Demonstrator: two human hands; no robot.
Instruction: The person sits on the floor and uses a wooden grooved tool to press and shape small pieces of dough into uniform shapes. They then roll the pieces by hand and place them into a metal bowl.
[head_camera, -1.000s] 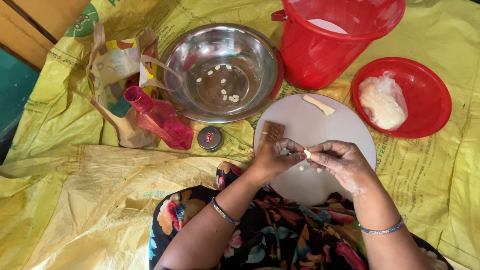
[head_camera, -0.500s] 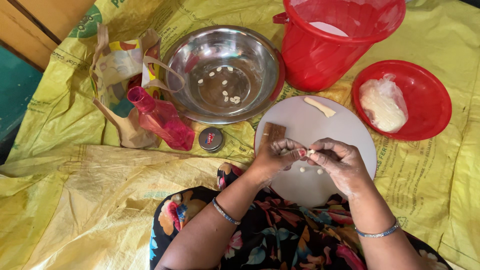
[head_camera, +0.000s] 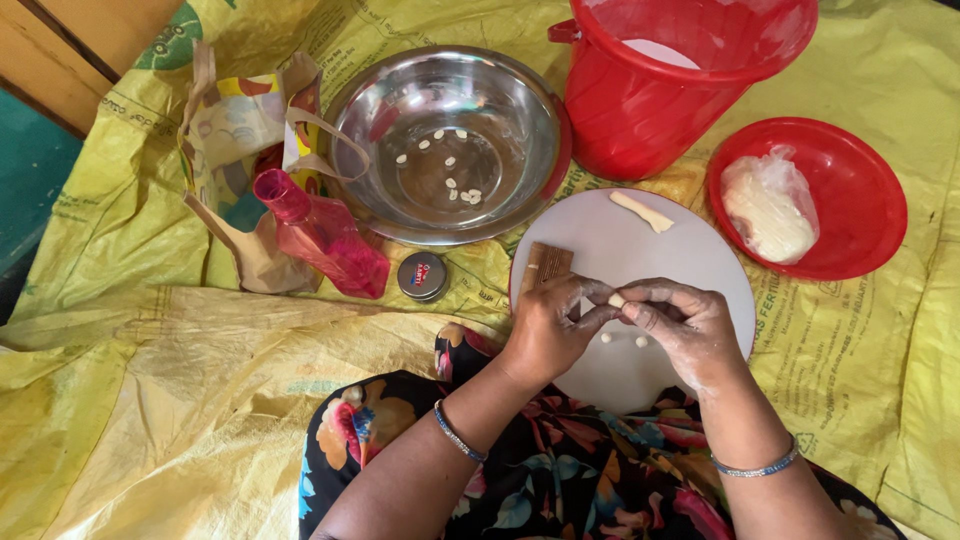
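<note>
My left hand (head_camera: 550, 325) and my right hand (head_camera: 685, 325) meet over a round white board (head_camera: 690, 255) and pinch a small pale piece of dough (head_camera: 617, 300) between their fingertips. Two tiny dough bits (head_camera: 622, 340) lie on the board just below the hands. A small brown ridged wooden block (head_camera: 545, 265) sits under my left fingers. A short dough strip (head_camera: 642, 211) lies at the board's far edge. The steel bowl (head_camera: 520, 120) beyond holds several small dough pieces (head_camera: 450, 165).
A red bucket (head_camera: 650, 110) stands at the back. A red bowl (head_camera: 860, 190) to the right holds a bagged dough lump (head_camera: 768, 205). A pink bottle (head_camera: 325, 235), a small round tin (head_camera: 422, 275) and a paper bag (head_camera: 240, 130) lie left on yellow sheeting (head_camera: 180, 400).
Both hands stay together over the board, with only slight finger movement on the dough piece. Nothing else has moved.
</note>
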